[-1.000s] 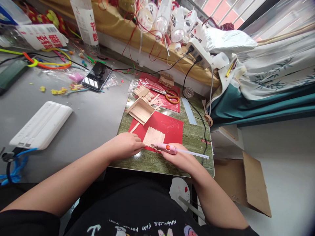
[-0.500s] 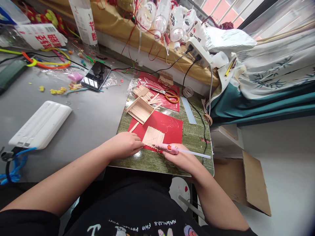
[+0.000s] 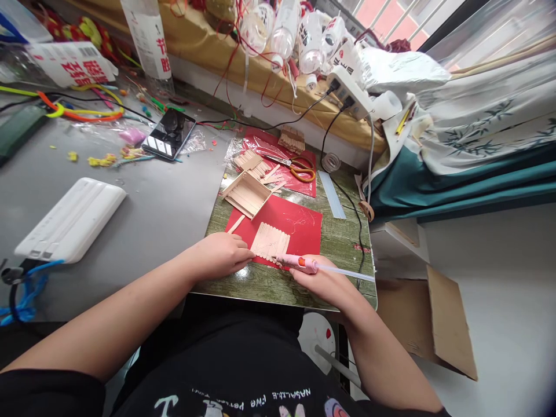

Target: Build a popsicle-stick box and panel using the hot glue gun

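Most of the left side is taken up by a grey table (image 3: 174, 202), beside which a green wood-patterned board (image 3: 343, 240) is set. On the board a red sheet (image 3: 306, 234) is laid. The left hand (image 3: 223, 255) has been kept in place, its fingers bunched together and their tips brought to the near left corner of a panel; whether that corner is pinched or only steadied cannot be made out. By the right hand (image 3: 321, 282), a pink glue gun (image 3: 304, 264) is firmly clasped. Beyond the left hand, a hollow box (image 3: 247, 197) of pale wood is rested at the sheet's far left corner.

The gun's tip has been shifted a little rightward along the panel's near edge, away from the left fingertips; by this it is suggested that glue is being drawn along that edge, with the right end still to be reached.

The panel (image 3: 271, 237) is laid flat on the red sheet, between the hands. It is made up of pale sticks set side by side, their rounded ends left slightly scalloped, and fine strands are seen near its near edge. Left of it, a loose stick (image 3: 236, 224) is left lying.
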`<state>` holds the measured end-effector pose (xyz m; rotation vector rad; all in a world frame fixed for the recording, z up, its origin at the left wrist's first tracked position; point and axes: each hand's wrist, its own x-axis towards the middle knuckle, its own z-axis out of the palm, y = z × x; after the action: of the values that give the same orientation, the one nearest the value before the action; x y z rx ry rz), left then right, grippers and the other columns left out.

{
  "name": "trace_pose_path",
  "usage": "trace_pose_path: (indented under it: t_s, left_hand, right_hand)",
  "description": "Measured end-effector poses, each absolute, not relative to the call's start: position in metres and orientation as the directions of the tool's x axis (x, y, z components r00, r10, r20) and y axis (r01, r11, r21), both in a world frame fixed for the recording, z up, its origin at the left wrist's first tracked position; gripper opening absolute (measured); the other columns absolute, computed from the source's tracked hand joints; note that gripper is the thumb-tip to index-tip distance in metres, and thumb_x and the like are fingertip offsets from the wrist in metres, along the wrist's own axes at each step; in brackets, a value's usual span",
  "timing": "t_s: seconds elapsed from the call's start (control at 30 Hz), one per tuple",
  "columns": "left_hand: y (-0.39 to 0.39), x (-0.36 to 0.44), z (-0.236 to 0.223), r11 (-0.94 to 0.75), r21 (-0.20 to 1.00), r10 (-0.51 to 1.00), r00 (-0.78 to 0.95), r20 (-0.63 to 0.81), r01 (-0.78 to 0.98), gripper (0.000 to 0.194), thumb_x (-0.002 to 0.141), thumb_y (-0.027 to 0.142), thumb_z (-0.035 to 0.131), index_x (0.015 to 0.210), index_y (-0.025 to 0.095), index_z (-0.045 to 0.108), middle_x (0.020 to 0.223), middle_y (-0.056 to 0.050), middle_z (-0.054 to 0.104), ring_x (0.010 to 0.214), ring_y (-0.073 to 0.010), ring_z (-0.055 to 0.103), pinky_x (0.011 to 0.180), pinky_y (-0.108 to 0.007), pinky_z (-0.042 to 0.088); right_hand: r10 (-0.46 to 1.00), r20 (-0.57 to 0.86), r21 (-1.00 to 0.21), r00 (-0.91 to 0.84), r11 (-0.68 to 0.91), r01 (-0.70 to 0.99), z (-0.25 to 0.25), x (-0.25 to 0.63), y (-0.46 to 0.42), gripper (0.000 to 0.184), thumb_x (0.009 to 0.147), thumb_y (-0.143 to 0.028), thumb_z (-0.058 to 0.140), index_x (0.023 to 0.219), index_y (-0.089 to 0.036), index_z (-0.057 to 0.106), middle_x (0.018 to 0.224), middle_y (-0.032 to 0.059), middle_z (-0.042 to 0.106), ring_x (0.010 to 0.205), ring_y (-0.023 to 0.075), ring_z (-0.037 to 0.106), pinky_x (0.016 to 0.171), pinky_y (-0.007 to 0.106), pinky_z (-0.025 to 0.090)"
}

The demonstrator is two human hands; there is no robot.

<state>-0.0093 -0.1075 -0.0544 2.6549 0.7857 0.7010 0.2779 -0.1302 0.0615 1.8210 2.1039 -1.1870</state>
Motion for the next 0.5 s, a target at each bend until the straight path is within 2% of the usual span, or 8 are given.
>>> trace_pose_path:
  t_s: [0.27,0.5]
  left_hand:
    - [-0.107,-0.01,-0.057,-0.838,0.33,0.535,0.776,0.334,0.435,0.024,0.103,0.024,0.055,0.111,0.02,0.077,0.083,-0.004,0.075,0.076,-0.02,0.067,0.066,-0.034,0.051]
    - [-0.106,-0.01,-0.055,-0.852,0.292,0.514,0.8,0.31,0.434,0.025,0.103,0.025,0.055,0.117,0.02,0.075,0.084,-0.004,0.075,0.076,-0.0196,0.066,0.064,-0.033,0.049]
  right_hand:
    - [0.793,-0.537,-0.496,-0.288,-0.02,0.868,0.06,0.28,-0.13,0.039,0.092,-0.03,0.055,0.123,-0.03,0.08,0.066,-0.0031,0.054,0.064,0.016,0.044,0.062,0.028,0.033]
    - [0.822,-0.496,-0.477,-0.28,0.011,0.879,0.051,0.286,-0.132,0.024,0.092,-0.03,0.058,0.101,-0.026,0.08,0.065,-0.0027,0.053,0.063,0.0157,0.043,0.061,0.029,0.032]
